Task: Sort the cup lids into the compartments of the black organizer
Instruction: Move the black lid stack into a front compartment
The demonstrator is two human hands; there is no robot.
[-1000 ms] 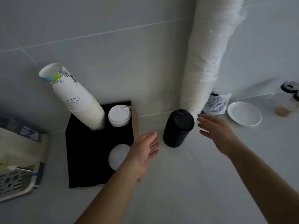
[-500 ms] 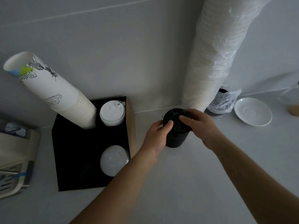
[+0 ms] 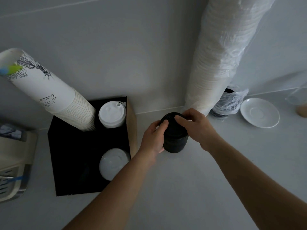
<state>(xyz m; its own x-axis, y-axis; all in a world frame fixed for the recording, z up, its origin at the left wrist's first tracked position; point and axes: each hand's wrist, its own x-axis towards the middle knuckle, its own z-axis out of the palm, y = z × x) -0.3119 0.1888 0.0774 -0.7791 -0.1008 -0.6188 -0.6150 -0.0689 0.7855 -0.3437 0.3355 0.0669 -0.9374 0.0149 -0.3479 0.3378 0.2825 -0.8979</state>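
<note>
From the head camera, we see a stack of black cup lids (image 3: 174,136) standing on the white counter (image 3: 182,188) near its back edge, just right of the black organizer (image 3: 74,163). We should lift it straight up and keep it level so no lids slide off. Our left hand (image 3: 153,140) wraps its side, and our right hand (image 3: 197,125) curls over its top; both hold it firmly.

Dim, soft light; wide-angle bending at edges.
</note>
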